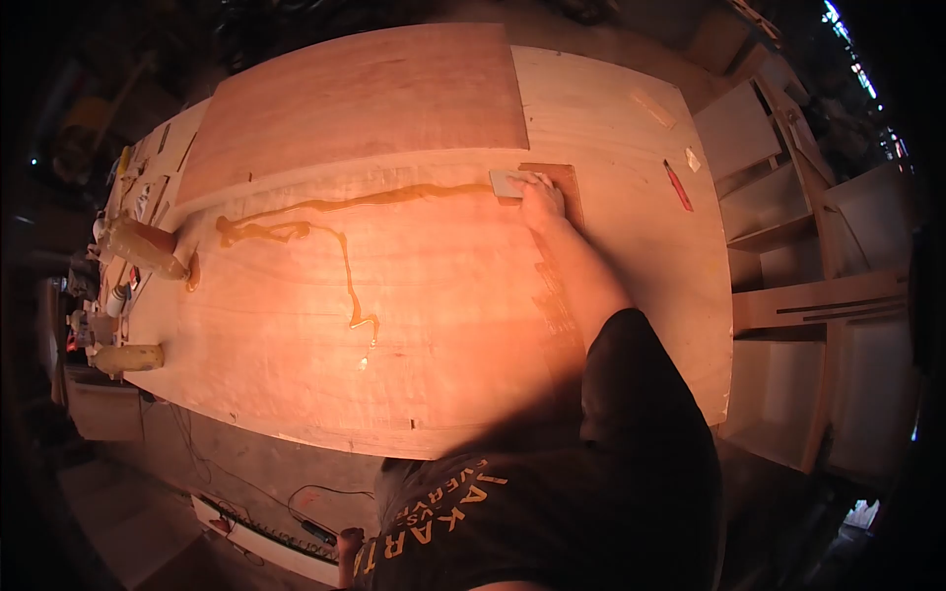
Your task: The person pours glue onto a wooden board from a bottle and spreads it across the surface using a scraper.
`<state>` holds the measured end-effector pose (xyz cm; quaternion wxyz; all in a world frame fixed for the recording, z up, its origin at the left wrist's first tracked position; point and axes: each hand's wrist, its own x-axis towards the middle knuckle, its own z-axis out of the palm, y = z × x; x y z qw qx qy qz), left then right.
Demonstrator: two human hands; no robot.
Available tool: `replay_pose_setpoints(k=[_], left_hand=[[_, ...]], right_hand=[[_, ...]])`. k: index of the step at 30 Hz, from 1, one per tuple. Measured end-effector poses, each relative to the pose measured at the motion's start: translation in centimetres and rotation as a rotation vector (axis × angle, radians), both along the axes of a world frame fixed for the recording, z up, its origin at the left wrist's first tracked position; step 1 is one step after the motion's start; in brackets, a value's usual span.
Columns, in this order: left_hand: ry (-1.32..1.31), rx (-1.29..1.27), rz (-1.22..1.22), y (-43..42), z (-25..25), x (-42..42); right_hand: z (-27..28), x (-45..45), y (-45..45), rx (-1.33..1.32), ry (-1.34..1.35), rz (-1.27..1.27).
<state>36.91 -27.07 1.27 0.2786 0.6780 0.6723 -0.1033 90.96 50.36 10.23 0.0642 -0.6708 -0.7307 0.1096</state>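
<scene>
My right hand [543, 204] is closed around a pale flat spreader [506, 185], pressed to a wood panel [443, 295] on the table. The spreader touches the right end of a long amber glue line [374, 197]. Another strand of glue runs down the panel's middle in a crooked path. Around my hand lies a darker brown patch [567, 180] with straight edges, and wet smears [554, 295] run down below it. At the shirt's lower left edge, a small skin-toned shape [350, 545] may be my left hand; its fingers are unclear.
A reddish board [365, 98] lies across the far side. On the left are a large glue-stained bottle [148, 246], a smaller bottle [128, 358] and assorted tools. A red-handled tool [678, 185] lies at right. Open wooden cabinets [778, 256] stand beyond the right edge.
</scene>
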Motion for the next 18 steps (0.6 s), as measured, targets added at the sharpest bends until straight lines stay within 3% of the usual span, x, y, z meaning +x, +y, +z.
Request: replay_pose_setpoints(k=[2, 6, 9, 10, 13, 15, 17, 18], left_hand=[[0.023, -0.1, 0.087, -1.2, 0.3, 0.9], [-0.075, -0.303, 0.791, -0.9, 1.9, 2.5], [-0.048, -0.289, 0.989, 0.3, 2.5, 2.9], [-0.177, -0.412, 1.059, 1.0, 2.6, 2.0], [0.215, -0.506, 0.106, 2.7, 2.7, 1.1], [-0.003, -0.458, 0.707, 3.9, 3.1, 1.6], [-0.146, -0.402, 1.097, 4.9, 3.7, 2.6], [-0.183, -0.371, 1.075, 5.3, 3.3, 2.8]], right_hand=[[-1.2, -0.3, 1.1, -0.002, -0.03, 0.006], [-2.7, -0.7, 1.9, 0.0, -0.063, -0.019], [-2.3, -0.6, 2.3, -0.027, -0.032, -0.032], [-2.6, -0.6, 2.4, -0.011, -0.048, -0.032], [-2.7, -1.0, 2.7, 0.025, -0.075, -0.024], [-2.0, -1.0, 2.5, 0.023, -0.063, -0.019], [-0.9, -1.0, 2.4, -0.037, -0.02, -0.025], [-0.4, -1.0, 2.4, -0.069, 0.001, -0.027]])
